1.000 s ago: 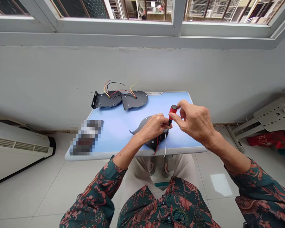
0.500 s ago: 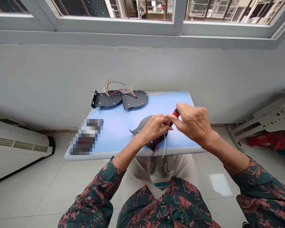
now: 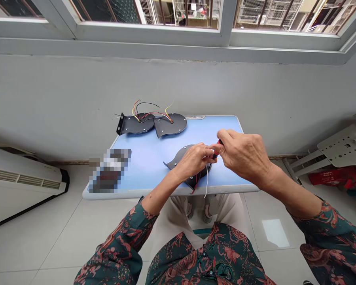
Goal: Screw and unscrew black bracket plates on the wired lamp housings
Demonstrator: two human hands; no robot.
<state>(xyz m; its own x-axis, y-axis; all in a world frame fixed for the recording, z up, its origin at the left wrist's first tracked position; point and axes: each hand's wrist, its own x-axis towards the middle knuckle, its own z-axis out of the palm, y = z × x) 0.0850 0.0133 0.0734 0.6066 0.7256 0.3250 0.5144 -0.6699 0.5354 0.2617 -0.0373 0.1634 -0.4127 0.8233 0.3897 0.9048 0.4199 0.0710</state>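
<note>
A black rounded plate [image 3: 178, 155] lies near the front of the blue table, partly hidden under my left hand [image 3: 194, 159]. The fingers of that hand are pinched together over the plate's right side, at the lower end of a screwdriver [image 3: 216, 152]. What they pinch is too small and covered to make out. My right hand [image 3: 245, 156] is wrapped around the red and black handle of the screwdriver, which stands tilted above the plate. A white wire [image 3: 207, 184] and a red wire [image 3: 195, 183] hang from the plate toward the table's front edge.
Two more black plates [image 3: 169, 126] with loose coloured wires sit at the table's back left. A pixelated patch [image 3: 111, 170] covers something at the left. The wall [image 3: 178, 83] rises behind the table [image 3: 148, 162]. A white appliance [image 3: 23, 186] stands on the floor, left.
My right hand has turned a little around the screwdriver, so less of the red handle shows. The left hand keeps its place on the plate. The whole view has shifted slightly.
</note>
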